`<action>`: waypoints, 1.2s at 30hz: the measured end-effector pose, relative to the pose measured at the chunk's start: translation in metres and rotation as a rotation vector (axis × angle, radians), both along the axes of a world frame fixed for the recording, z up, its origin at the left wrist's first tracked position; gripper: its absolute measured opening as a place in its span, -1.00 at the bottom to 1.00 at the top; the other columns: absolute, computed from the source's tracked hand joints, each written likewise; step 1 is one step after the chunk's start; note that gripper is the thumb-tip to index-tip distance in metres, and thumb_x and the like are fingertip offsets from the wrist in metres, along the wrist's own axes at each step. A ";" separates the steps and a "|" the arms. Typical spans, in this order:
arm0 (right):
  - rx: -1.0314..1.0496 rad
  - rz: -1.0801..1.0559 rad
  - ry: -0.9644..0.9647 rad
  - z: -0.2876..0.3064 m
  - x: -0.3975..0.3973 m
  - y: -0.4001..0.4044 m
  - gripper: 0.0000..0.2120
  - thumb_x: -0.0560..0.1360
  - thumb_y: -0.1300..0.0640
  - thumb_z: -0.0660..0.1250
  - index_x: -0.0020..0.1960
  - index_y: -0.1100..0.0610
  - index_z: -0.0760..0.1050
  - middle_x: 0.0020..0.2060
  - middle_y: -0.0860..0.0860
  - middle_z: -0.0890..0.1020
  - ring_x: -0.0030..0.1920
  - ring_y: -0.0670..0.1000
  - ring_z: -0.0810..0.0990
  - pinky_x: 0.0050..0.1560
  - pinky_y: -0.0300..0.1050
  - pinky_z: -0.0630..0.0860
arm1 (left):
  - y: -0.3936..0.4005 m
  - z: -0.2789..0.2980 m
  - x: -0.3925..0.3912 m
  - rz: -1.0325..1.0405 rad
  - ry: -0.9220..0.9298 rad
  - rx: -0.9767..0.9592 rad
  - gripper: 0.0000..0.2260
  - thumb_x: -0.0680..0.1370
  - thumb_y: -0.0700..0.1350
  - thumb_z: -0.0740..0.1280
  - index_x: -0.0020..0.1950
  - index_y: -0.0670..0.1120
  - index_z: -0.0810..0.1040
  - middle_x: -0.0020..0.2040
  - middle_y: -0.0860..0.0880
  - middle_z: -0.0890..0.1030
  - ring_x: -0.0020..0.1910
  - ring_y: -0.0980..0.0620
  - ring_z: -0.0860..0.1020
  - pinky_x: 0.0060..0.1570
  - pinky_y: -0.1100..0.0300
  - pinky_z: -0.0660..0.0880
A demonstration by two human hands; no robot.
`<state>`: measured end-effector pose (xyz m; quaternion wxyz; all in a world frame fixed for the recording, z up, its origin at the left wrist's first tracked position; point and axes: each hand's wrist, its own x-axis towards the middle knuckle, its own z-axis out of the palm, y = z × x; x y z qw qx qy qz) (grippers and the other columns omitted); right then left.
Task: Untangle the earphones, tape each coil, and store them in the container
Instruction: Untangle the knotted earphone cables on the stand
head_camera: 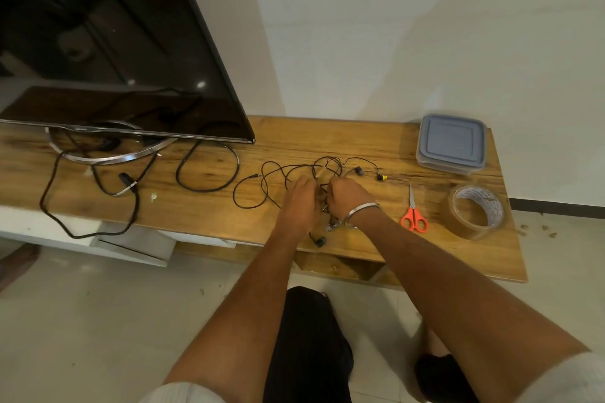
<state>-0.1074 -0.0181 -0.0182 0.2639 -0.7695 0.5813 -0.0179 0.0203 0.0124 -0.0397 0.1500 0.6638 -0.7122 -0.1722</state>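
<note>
1. My left hand (pixel 302 198) and right hand (pixel 347 196) both pinched the tangled thin black earphone cords (pixel 288 173), whose loops spread beyond my left hand
2. I judged them light, limp, snag-prone; best gripped near the knot, not the earbuds

Nothing here can I read. To the right of my fingers, the clear roll of packing tape (pixel 478 212) on the wooden counter (pixel 327 137) has dark printing on the white inside of its core, but the marks are too small and blurred to make out as letters. The grey-lidded clear plastic container (pixel 451 143) beyond it shows no label, and the big black flat screen (pixel 108 36) far to my left shows no brand.
</note>
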 end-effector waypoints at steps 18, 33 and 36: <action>-0.339 -0.084 -0.141 0.057 -0.061 -0.005 -0.83 0.60 0.13 0.09 0.11 0.11 0.42 0.04 0.09 0.58 -0.09 0.18 0.58 -0.19 0.00 0.51 | -0.028 0.074 -0.008 -0.103 0.187 -0.154 -0.88 0.61 -0.16 0.26 0.03 -0.14 0.58 -0.05 -0.05 0.57 -0.05 -0.02 0.51 -0.02 0.00 0.48; -0.345 -0.067 -0.097 0.112 -0.056 -0.007 -0.77 0.59 0.12 0.15 0.14 0.13 0.52 -0.05 0.09 0.67 0.01 0.14 0.60 0.03 -0.01 0.48 | -0.029 0.139 -0.037 -0.224 0.197 -0.173 -0.86 0.61 -0.09 0.26 0.05 -0.02 0.62 -0.16 0.09 0.58 -0.17 0.11 0.51 -0.12 0.13 0.47; -0.354 -0.100 -0.046 0.112 -0.066 -0.011 -0.75 0.60 0.16 0.15 0.17 0.13 0.54 -0.05 0.14 0.68 -0.02 0.17 0.61 0.02 0.01 0.52 | -0.028 0.145 -0.032 -0.169 0.144 -0.102 -0.82 0.61 -0.01 0.27 -0.01 -0.04 0.63 -0.37 0.11 0.48 -0.39 0.14 0.40 -0.33 0.18 0.32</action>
